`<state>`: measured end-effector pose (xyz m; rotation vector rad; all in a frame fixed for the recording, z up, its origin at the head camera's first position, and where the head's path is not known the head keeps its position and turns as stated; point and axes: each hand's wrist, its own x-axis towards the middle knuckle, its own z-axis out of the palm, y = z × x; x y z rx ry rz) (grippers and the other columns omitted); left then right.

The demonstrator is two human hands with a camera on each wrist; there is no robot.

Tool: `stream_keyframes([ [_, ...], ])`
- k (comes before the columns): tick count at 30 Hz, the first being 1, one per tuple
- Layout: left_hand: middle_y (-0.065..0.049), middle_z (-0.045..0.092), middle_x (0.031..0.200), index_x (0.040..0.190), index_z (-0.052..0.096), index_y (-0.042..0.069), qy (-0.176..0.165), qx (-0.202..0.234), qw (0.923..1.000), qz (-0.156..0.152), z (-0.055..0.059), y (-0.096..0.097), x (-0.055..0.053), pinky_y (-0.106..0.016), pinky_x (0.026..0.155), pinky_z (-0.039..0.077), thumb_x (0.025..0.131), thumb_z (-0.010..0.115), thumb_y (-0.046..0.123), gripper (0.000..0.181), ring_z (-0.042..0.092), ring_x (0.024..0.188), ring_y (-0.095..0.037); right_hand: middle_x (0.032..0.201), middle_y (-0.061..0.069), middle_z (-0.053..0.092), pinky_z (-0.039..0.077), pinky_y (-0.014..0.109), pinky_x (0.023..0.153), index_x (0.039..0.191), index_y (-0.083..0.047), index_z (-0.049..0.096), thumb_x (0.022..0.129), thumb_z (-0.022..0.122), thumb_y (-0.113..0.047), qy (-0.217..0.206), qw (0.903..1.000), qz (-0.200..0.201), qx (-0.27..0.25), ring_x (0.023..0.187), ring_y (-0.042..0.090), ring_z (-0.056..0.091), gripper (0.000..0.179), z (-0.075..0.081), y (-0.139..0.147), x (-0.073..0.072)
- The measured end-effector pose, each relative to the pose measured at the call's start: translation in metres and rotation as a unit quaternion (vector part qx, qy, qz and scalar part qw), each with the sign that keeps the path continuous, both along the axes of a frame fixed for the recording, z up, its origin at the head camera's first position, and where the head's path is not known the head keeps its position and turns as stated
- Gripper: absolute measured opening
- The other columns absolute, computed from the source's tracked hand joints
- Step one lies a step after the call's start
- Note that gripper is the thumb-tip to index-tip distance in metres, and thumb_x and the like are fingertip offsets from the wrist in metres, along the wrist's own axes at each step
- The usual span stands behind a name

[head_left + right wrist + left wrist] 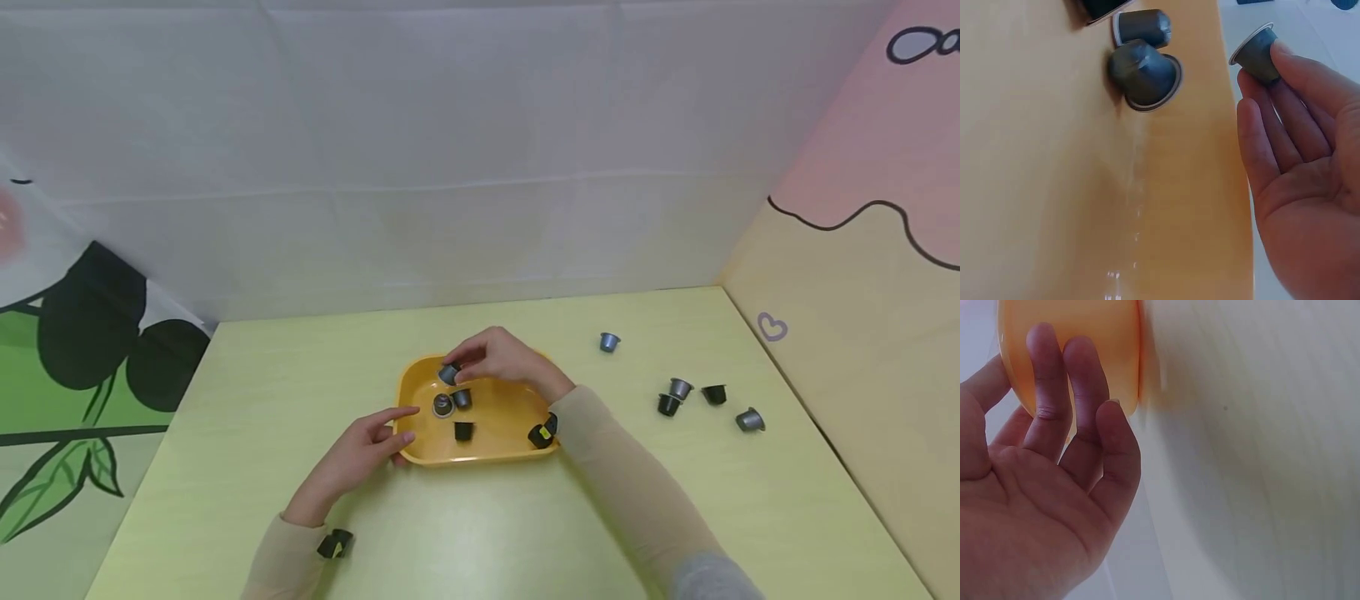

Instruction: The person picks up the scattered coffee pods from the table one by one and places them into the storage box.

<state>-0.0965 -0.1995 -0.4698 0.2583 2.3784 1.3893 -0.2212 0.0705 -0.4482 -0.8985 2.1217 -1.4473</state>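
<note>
My right hand pinches a dark grey coffee capsule between thumb and fingers, over the far left part of the yellow tray. In the right wrist view the capsule's rim faces up and left. Inside the tray, a grey capsule touches a capsule with a silvery rim; a black capsule sits nearer the front. My left hand holds the tray's left end, some fingers over the rim. In the left wrist view, its bent fingers lie against the tray.
Right of the tray, a blue-grey capsule lies far back. A silver capsule touches a black one, with another black capsule and a grey one farther right. Printed cloth walls border the pale yellow table.
</note>
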Motion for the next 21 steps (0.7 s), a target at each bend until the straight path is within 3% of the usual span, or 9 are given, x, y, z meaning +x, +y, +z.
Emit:
stream_keyframes([
  [11, -0.011, 0.068, 0.074, 0.142, 0.055, 0.013, 0.0, 0.0, 1.0, 0.003, -0.001, 0.0, 0.0, -0.028, 0.057, 0.031, 0.098, 0.066, 0.032, 0.05, 0.043, 0.057, -0.015, 0.099, -0.007, 0.073, 0.051, 0.026, 0.074, 0.115, -0.007, 0.075, 0.085, 0.08, -0.008, 0.047, 0.9959, 0.012, 0.076, 0.083, 0.013, 0.064, 0.03, -0.012, -0.009, 0.0],
  [21, -0.011, 0.068, 0.073, 0.143, 0.054, 0.012, 0.002, 0.007, 1.0, 0.001, -0.002, -0.001, 0.0, -0.028, 0.057, 0.031, 0.098, 0.066, 0.031, 0.05, 0.046, 0.058, -0.018, 0.112, 0.002, 0.073, 0.051, 0.024, 0.085, 0.118, -0.005, 0.074, 0.087, 0.077, -0.005, 0.038, 0.9957, 0.011, 0.084, 0.099, 0.01, 0.068, 0.031, -0.011, -0.013, 0.005],
])
